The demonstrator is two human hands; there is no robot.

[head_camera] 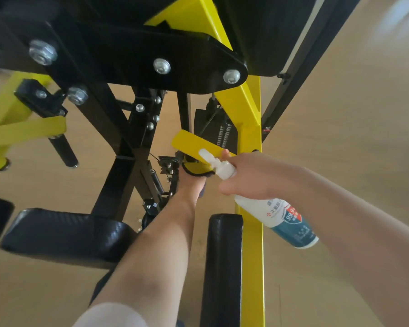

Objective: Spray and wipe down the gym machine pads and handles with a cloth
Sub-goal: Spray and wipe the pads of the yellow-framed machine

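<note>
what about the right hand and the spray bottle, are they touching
Touching. The head view shows the right hand gripping the spray bottle, fingers curled round its neck just behind the white nozzle.

A pale tan wood-look floor [340,114] fills the background. Soft daylight washes it, brightest in a glare patch [401,22] at the upper right.
</note>
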